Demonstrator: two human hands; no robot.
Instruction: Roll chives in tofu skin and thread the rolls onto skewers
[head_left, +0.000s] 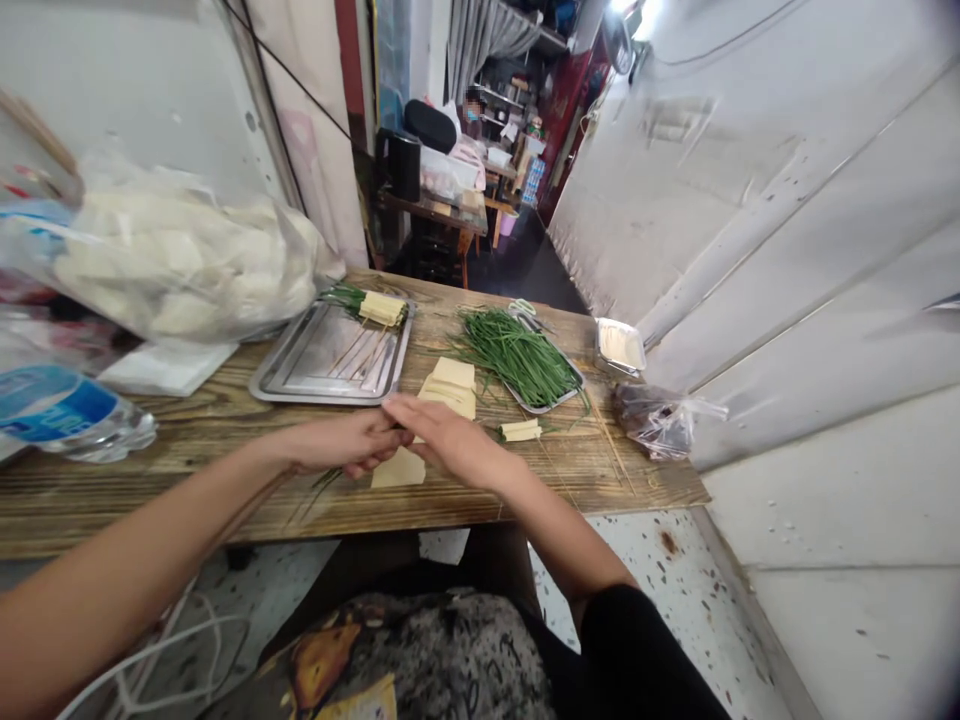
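My left hand [346,441] and my right hand [448,436] meet over the wooden table [225,470], both closed around a small bundle of green chives whose stems trail out below the left hand. A pale tofu-skin sheet [399,468] lies flat under them. Just beyond is a stack of tofu-skin sheets [451,387]. A rolled piece [520,430] lies to the right of my right hand. A finished roll with chives [379,307] rests on the metal tray [315,365].
A tray of loose chives [519,358] sits at centre right, with a small container [620,345] and a plastic bag [656,420] beyond it. A large bag of white pieces [172,260] and a water bottle [71,412] stand at the left. A person sits far behind.
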